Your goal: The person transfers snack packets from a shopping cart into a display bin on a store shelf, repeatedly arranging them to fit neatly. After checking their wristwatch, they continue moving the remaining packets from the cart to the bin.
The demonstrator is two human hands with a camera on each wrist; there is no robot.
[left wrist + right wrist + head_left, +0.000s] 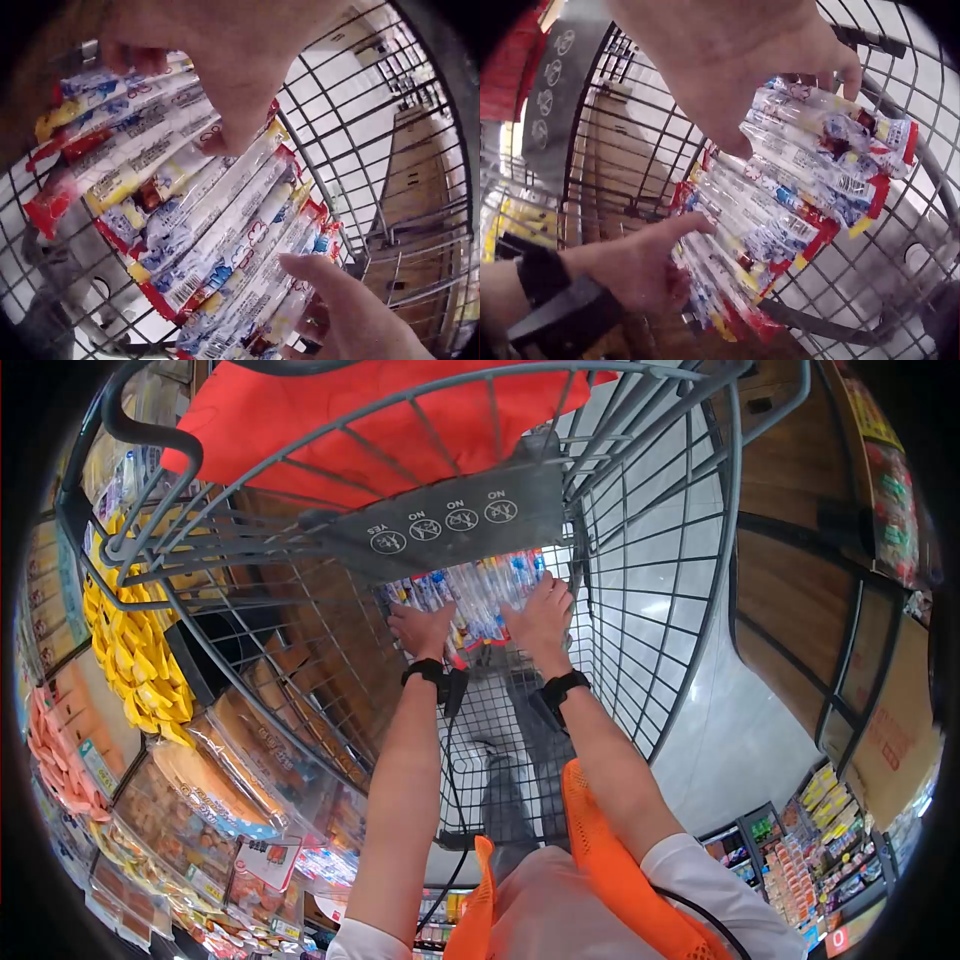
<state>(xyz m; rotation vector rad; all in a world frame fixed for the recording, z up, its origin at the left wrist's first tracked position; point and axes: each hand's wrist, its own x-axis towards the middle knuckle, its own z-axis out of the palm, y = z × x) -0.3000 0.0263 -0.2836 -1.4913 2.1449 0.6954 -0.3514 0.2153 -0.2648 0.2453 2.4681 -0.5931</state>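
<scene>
A row of long, slim plastic snack packets (480, 595) with red and yellow ends lies side by side inside the shopping cart. Blue-and-white print and barcodes show on their clear wrappers. My left hand (422, 628) holds one side of the row, its thumb over the packets and its fingers curled at the edge in the left wrist view. On the opposite side, my right hand (542, 622) grips the row, with the thumb on top. In the right wrist view the packets (780, 195) fan out between both hands, above the wire mesh.
The cart's grey wire basket (655, 610) surrounds both hands. A dark panel with icons (445, 525) and a red cloth (350, 430) are at its far end. Shelves with yellow bags (135, 640) stand left; a wooden display (800, 600) stands right.
</scene>
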